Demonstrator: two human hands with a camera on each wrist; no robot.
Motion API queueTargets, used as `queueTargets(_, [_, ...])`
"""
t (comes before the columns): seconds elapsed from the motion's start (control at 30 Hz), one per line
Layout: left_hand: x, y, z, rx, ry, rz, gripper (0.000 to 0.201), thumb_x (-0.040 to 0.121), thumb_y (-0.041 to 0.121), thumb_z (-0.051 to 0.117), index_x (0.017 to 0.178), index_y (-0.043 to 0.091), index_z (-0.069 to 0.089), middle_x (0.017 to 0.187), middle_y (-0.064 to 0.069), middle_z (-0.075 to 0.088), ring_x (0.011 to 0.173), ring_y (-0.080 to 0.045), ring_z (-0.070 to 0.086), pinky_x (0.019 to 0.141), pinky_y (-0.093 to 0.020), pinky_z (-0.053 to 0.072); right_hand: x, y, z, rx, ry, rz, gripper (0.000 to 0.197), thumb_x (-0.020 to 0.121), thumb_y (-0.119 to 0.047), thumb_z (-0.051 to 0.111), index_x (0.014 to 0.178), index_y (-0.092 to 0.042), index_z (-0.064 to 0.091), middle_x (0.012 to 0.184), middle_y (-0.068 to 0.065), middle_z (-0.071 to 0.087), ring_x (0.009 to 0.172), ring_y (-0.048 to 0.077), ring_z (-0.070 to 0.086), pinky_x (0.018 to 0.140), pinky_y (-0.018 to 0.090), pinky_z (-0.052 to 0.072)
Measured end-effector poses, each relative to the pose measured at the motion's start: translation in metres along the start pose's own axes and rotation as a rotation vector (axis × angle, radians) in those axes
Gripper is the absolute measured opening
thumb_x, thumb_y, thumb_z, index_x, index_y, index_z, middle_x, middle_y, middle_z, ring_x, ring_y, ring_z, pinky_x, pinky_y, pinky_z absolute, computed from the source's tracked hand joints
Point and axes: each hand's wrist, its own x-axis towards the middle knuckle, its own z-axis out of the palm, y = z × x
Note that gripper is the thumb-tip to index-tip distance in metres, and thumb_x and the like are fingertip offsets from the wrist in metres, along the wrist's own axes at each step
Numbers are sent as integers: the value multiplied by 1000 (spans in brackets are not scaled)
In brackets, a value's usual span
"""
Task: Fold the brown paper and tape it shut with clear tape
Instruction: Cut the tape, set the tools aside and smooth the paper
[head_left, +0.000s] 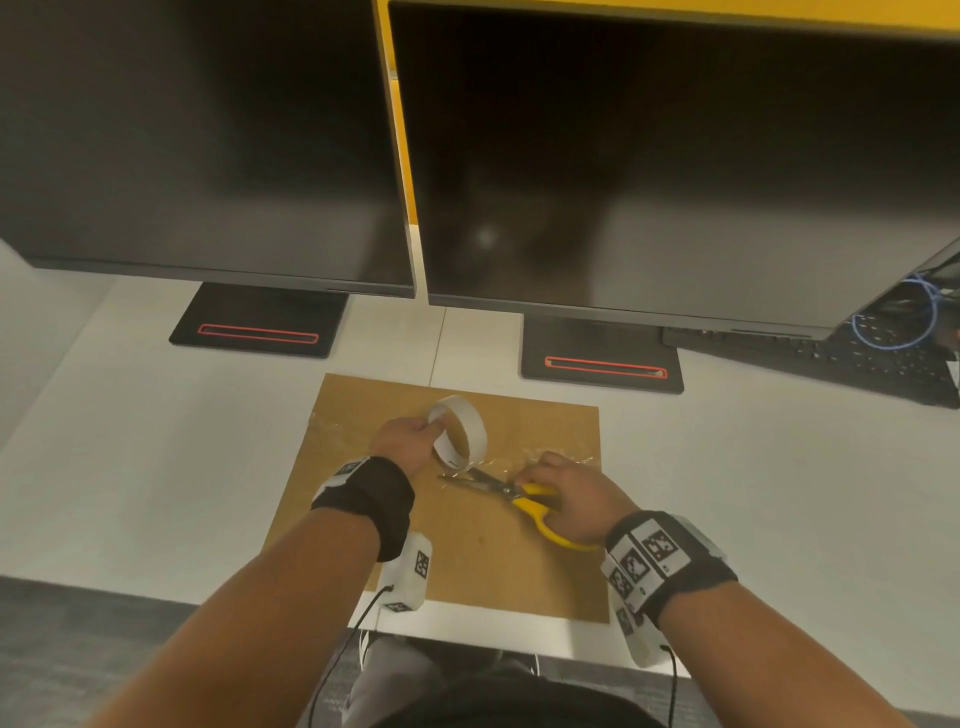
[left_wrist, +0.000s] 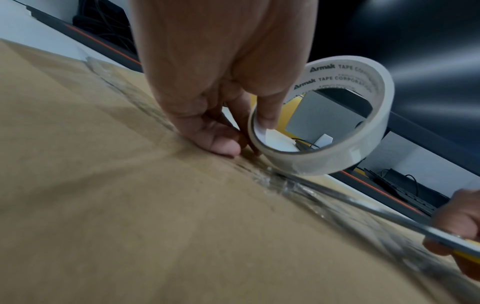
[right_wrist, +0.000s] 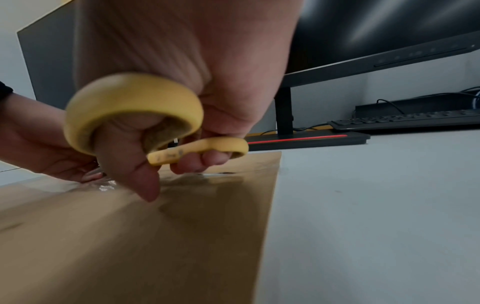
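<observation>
Left hand (left_wrist: 221, 86) grips "Armak Tape Corporation" roll (left_wrist: 337, 127); right hand (head_left: 571, 499) scissors (head_left: 519, 493).

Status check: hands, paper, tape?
Left hand holds tape roll. Right hand grips yellow scissors, blades at the tape. Brown paper flat. Nothing blocking.

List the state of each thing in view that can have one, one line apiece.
brown paper: folded, lying flat on the desk, clear tape stuck across it.
tape roll: tilted on edge on the paper, gripped by the left hand.
scissors: held by the right hand, blades slightly apart at the tape by the roll.
two monitors: screens dark.
keyboard: untouched, behind the right monitor's stand.
</observation>
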Motion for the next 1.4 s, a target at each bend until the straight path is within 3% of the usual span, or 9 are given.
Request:
queueTargets(0.23, [1, 1, 1, -1, -15, -10, 51, 91, 52, 52, 115, 11, 68, 113, -14, 69, 104, -35, 64, 97, -48, 50, 3, 0, 2, -21, 6, -17, 55, 78, -9, 58, 129, -31, 55, 120, -1, 52, 110, 25, 55, 87, 33, 50])
queueTargets(0.43, [1, 7, 4, 14, -5, -19, 50, 93, 48, 50, 119, 8, 66, 115, -20, 67, 109, -40, 61, 97, -45, 49, 7, -2, 3, -73, 18, -42, 56, 79, -8, 55, 130, -31, 54, 121, 0, 51, 106, 27, 57, 83, 32, 48])
queueTargets(0.63, [1, 6, 4, 41, -4, -10, 54, 93, 51, 50, 125, 10, 63, 123, -13, 65, 112, -32, 60, 103, -43, 45, 7, -2, 6, -104, 38, -52, 54, 81, -8, 53, 129, -34, 55, 118, 2, 54, 102, 28, 58, 85, 35, 49])
queueTargets(0.93, [1, 8, 4, 127, 6, 18, 51, 96, 49, 45, 114, 7, 67, 104, -14, 68, 92, -28, 59, 90, -37, 47, 11, 0, 9, -82, 34, -55, 56, 83, -4, 50, 130, -33, 56, 122, 4, 60, 111, 27, 56, 92, 32, 45])
queueTargets(1.03, [2, 7, 6, 120, 18, 19, 51, 96, 48, 44, 117, 6, 67, 110, -14, 67, 102, -30, 61, 95, -39, 46, 11, 1, 10, -77, 32, -57, 56, 84, -4, 50, 131, -34, 55, 130, 3, 58, 117, 26, 53, 98, 32, 43])
queueTargets(1.23, [0, 9, 8, 63, 1, 16, 48, 94, 47, 50, 116, 8, 67, 112, -12, 67, 102, -29, 59, 92, -35, 44, 9, 0, 6, -47, 58, -56, 55, 82, -6, 53, 129, -35, 55, 124, 1, 54, 107, 26, 57, 89, 31, 47])
queueTargets(1.3, [1, 10, 9, 50, -9, 1, 45, 93, 49, 50, 104, 11, 70, 104, -10, 65, 98, -28, 59, 90, -35, 45, 11, -2, 9, -33, 63, -65, 55, 81, -7, 54, 128, -35, 56, 124, 0, 55, 107, 26, 57, 90, 32, 48])
queueTargets(1.33, [1, 12, 10, 51, -4, -10, 43, 94, 50, 48, 87, 12, 67, 93, -9, 63, 89, -26, 57, 84, -35, 45, 12, -3, 10, -33, 61, -70, 54, 81, -8, 54, 128, -35, 57, 123, 0, 56, 107, 27, 57, 90, 34, 48])
queueTargets(1.4, [0, 16, 10, 88, 7, -35, 49, 94, 52, 44, 68, 11, 55, 77, -6, 53, 74, -23, 49, 73, -33, 39, 15, -4, 14, -44, 58, -88, 51, 82, -10, 54, 128, -33, 57, 123, 2, 59, 108, 28, 57, 89, 35, 48])
